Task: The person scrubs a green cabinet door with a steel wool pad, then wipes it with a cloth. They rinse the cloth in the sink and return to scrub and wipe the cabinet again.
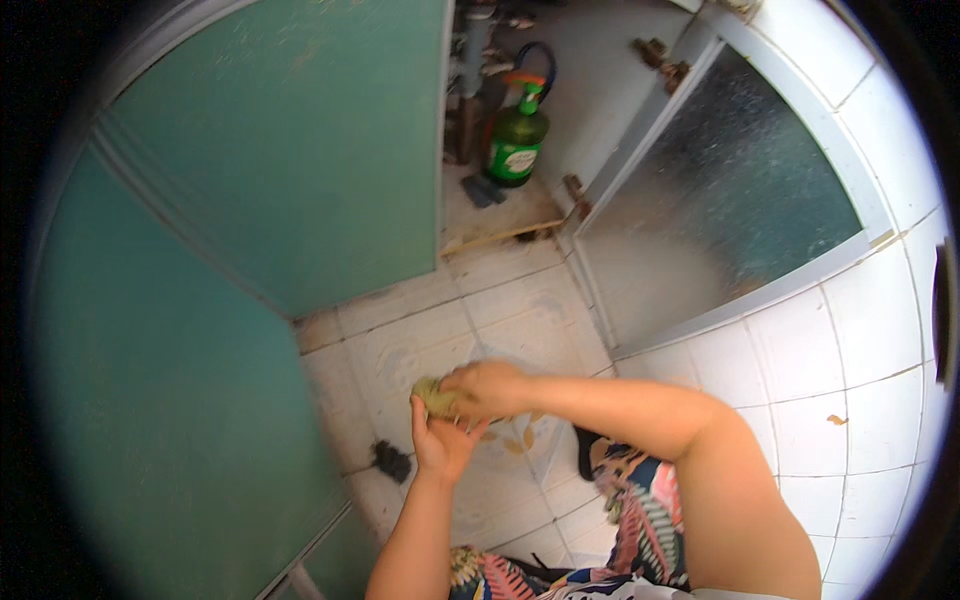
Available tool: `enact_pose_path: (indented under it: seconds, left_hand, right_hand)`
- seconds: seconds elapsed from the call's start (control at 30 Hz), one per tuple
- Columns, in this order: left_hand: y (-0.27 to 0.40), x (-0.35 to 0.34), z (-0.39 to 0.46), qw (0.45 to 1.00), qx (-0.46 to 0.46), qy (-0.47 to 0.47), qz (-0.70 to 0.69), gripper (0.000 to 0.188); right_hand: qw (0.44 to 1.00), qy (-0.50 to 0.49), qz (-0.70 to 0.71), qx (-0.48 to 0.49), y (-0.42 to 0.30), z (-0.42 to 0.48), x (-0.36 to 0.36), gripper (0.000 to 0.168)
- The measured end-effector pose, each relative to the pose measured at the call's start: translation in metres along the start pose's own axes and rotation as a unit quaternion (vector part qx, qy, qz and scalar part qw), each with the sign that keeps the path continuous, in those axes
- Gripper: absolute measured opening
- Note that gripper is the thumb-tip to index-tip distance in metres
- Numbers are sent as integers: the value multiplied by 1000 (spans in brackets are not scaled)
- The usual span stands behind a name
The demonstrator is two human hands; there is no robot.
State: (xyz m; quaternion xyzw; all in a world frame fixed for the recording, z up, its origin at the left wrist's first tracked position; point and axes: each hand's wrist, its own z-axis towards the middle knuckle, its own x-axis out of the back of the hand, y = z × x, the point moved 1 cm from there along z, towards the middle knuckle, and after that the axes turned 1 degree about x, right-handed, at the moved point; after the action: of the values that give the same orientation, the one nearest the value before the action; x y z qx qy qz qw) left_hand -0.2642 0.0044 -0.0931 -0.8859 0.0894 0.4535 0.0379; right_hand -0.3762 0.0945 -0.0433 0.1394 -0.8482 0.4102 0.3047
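Note:
A wadded yellow-green cloth or sponge (433, 397) is between my two hands, above the tiled floor; which of the two it is, I cannot tell. My left hand (442, 444) cups it from below, thumb up along its left side. From the right, my right hand (487, 388) presses over it with bent, slightly blurred fingers, hiding much of its surface. On the floor to the left of my left wrist lies a dark, fuzzy scrap (391, 460), possibly a scouring pad.
Ahead, a low cabinet stands open, its frosted glass door (720, 202) swung right. Inside are a green bottle (517, 146), a grey pipe (474, 56) and a dark object (482, 192). Green panels (322, 150) border the left, a white tiled wall (806, 352) the right.

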Motion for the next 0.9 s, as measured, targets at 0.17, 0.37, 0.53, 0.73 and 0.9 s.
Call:
enact_pose_path:
  seconds: [0.17, 0.37, 0.53, 0.73, 0.9]
  left_hand:
    - [-58, 0, -2, 991, -13, 27, 130, 53]
    - [-53, 29, -14, 982, 35, 38, 184, 55]
    - [-52, 25, -20, 979, 42, 21, 201, 56]
    - [-64, 11, -16, 958, 63, 29, 277, 53]
    - [-62, 5, -17, 934, 87, 58, 343, 45]
  right_hand:
    - [999, -1, 36, 32, 34, -73, 9, 42]
    - [951, 202, 168, -162, 98, -173, 42, 33]
    - [866, 299, 260, -304, 145, -252, -1, 31]
    - [855, 340, 256, -298, 137, -275, 17, 30]
    - [907, 281, 149, -275, 113, -261, 37, 30]
